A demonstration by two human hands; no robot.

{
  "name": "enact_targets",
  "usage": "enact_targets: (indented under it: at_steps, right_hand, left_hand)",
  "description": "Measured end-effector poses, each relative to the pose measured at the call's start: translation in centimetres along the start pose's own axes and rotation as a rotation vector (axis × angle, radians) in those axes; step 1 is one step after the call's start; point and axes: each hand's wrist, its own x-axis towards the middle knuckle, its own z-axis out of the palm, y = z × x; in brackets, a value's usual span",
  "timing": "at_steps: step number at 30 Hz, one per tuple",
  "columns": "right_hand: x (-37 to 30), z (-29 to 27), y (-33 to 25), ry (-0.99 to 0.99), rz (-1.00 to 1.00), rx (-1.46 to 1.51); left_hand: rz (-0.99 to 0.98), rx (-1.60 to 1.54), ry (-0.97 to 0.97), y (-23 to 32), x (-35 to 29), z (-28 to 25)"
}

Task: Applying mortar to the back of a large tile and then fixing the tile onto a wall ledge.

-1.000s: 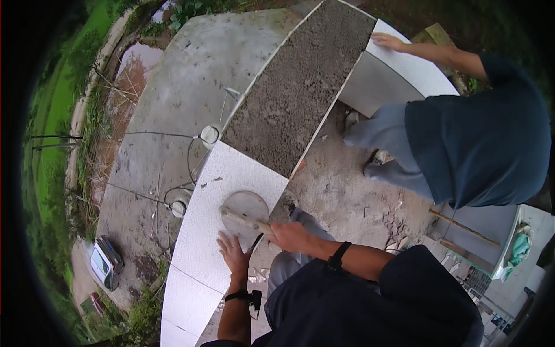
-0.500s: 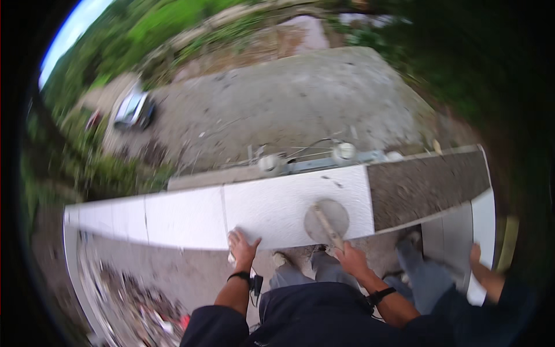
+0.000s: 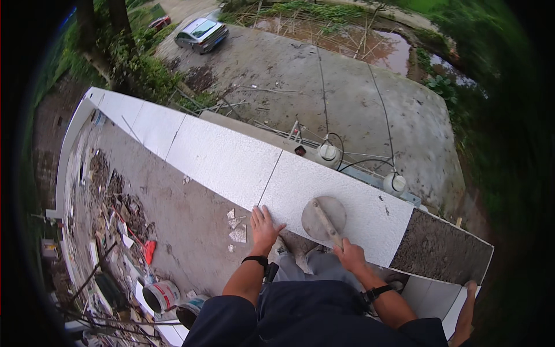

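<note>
White textured slabs lie end to end along the top of a low wall. My left hand [image 3: 263, 224] is open, fingers spread on the near edge of the slab [image 3: 358, 196], close to the joint with its neighbour [image 3: 222, 156]. My right hand [image 3: 350, 254] grips the handle of a round float [image 3: 335, 211], a flat grey disc with a pale stick-like handle. The disc rests on the slab or just over it; I cannot tell which. Right of this slab, dark rough mortar [image 3: 442, 246] fills the wall top.
Another person's hand [image 3: 472, 287] is at the mortar's near right corner. Two white round fittings [image 3: 328, 152] with cables stand beyond the wall, above a concrete yard with a parked car [image 3: 202, 36]. Buckets [image 3: 162, 296], a red object [image 3: 150, 252] and rubble lie left; slab fragments [image 3: 237, 234] lie near my left hand.
The view has turned, so the wall now slants down to the right. My right hand still holds the float on the same slab. The other person's hand has come to the mortar corner.
</note>
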Motion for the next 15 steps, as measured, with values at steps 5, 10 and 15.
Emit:
enact_targets:
  at_steps: [5,10,15]
  right_hand:
    - [1.1,0.3,-0.6,-0.011,-0.050,-0.011]
    - [1.5,0.7,-1.5,-0.006,-0.064,-0.031]
    - [0.5,0.6,-2.8,0.002,0.038,-0.084]
  left_hand:
    - [-0.023,-0.003,-0.042,0.4,0.0,-0.4]
    - [0.023,-0.020,0.028,0.0,0.1,-0.7]
    - [0.061,-0.069,0.031,-0.7,-0.1,-0.5]
